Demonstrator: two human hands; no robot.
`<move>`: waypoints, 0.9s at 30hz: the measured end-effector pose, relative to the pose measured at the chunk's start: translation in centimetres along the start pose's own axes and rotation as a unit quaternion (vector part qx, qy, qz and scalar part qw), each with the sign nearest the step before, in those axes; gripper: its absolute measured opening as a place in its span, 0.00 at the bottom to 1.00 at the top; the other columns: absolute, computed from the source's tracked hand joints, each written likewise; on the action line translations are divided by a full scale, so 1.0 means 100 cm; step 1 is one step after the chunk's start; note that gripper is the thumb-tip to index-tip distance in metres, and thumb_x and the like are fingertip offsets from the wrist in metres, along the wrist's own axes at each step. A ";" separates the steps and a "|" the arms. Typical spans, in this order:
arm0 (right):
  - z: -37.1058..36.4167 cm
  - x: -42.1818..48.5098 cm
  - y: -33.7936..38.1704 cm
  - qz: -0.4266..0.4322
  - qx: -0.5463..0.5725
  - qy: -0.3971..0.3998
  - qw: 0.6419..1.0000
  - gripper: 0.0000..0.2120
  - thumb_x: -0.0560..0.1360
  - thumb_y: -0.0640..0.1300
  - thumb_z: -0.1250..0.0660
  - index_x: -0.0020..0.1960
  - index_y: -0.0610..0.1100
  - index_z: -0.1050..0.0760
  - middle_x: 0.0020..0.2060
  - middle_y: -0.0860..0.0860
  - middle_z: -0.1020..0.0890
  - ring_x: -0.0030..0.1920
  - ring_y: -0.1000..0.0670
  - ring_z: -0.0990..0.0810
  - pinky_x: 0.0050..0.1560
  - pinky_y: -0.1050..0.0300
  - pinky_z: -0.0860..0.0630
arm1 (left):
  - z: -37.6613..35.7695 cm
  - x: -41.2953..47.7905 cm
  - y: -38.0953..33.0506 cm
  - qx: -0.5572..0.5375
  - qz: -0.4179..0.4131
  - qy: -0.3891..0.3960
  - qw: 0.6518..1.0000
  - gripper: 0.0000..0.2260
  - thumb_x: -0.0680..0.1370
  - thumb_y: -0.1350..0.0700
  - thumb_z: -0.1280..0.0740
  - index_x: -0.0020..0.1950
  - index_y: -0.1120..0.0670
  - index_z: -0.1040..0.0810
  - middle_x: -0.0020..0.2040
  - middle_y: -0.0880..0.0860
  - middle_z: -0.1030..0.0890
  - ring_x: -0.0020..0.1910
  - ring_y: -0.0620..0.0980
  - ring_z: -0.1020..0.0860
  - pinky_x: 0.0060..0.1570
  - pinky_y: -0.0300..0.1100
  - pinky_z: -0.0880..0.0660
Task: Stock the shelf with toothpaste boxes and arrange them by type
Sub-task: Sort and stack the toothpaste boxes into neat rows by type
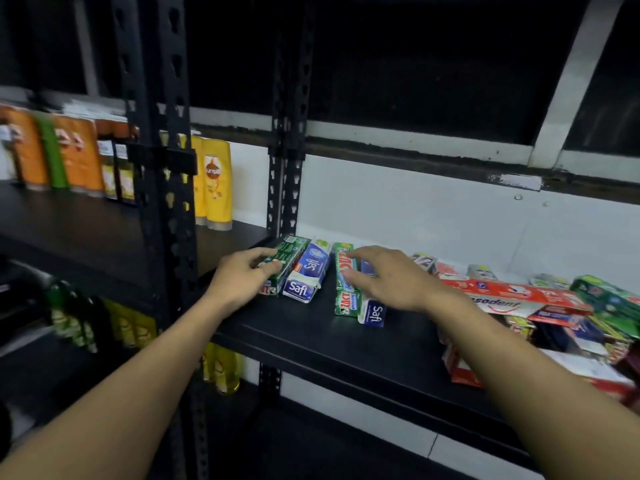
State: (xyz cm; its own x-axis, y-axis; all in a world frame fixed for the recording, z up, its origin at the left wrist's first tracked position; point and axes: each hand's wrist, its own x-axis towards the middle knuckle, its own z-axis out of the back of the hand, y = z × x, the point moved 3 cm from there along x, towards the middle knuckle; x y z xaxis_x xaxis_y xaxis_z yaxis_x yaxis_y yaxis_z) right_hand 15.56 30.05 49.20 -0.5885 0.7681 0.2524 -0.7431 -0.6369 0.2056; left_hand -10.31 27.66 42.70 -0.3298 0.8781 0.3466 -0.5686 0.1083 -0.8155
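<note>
While the left hand grips the leftmost green box on the shelf, the right hand spreads relaxed fingers over the middle green box.

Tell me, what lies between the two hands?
In the head view, a blue Saft box beside the green box in the left hand, then bare shelf before the right hand.

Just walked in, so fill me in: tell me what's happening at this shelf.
A person is sorting toothpaste boxes on the black shelf. The left hand grips a green box beside a blue Safi box. The right hand is open over a second green box. A mixed pile waits at the right.
</note>
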 end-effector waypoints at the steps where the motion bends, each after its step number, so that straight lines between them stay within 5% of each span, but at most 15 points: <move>1: -0.005 0.007 0.004 0.004 0.003 0.000 1.000 0.26 0.81 0.57 0.41 0.75 0.48 0.34 0.73 0.49 0.31 0.72 0.48 0.33 0.69 0.56 0.38 | 0.000 0.000 0.001 0.001 -0.003 -0.003 1.000 0.14 0.76 0.46 0.29 0.61 0.45 0.18 0.60 0.48 0.18 0.55 0.43 0.21 0.52 0.37 0.27; 5: -0.034 0.028 0.009 0.006 0.001 0.066 0.998 0.27 0.82 0.59 0.47 0.79 0.55 0.45 0.79 0.51 0.46 0.79 0.45 0.50 0.77 0.47 0.51 | 0.000 0.002 0.003 0.024 -0.005 -0.004 1.000 0.15 0.76 0.45 0.30 0.62 0.45 0.18 0.64 0.48 0.20 0.62 0.47 0.23 0.60 0.40 0.28; 9: -0.050 0.040 0.009 0.007 -0.046 0.118 0.992 0.24 0.81 0.62 0.51 0.77 0.64 0.48 0.79 0.57 0.52 0.79 0.45 0.60 0.75 0.33 0.59 | -0.001 0.004 0.002 0.022 -0.009 -0.011 1.000 0.15 0.77 0.46 0.30 0.62 0.46 0.18 0.65 0.48 0.20 0.63 0.47 0.23 0.60 0.39 0.29; 19: -0.053 0.027 0.014 0.023 -0.082 0.125 0.988 0.32 0.75 0.72 0.52 0.77 0.63 0.45 0.78 0.59 0.44 0.79 0.47 0.59 0.74 0.33 0.59 | 0.001 0.001 0.003 0.004 0.007 -0.012 1.000 0.18 0.73 0.44 0.26 0.61 0.47 0.18 0.64 0.45 0.20 0.60 0.42 0.24 0.57 0.36 0.32; 27: -0.042 -0.004 0.020 0.033 -0.056 0.138 0.988 0.33 0.74 0.73 0.48 0.76 0.63 0.42 0.77 0.60 0.42 0.79 0.50 0.59 0.77 0.39 0.57 | 0.000 -0.004 0.000 0.007 0.001 0.002 1.000 0.24 0.69 0.42 0.23 0.63 0.46 0.20 0.52 0.43 0.18 0.46 0.33 0.23 0.42 0.31 0.28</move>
State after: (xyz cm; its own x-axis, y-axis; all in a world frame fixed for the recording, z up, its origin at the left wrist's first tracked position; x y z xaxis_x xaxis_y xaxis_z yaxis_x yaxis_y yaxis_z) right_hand 12.97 28.81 45.50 -0.6899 0.7238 -0.0093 -0.7216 -0.6867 0.0879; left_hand -10.19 27.28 42.54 -0.3281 0.8804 0.3425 -0.5785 0.0993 -0.8096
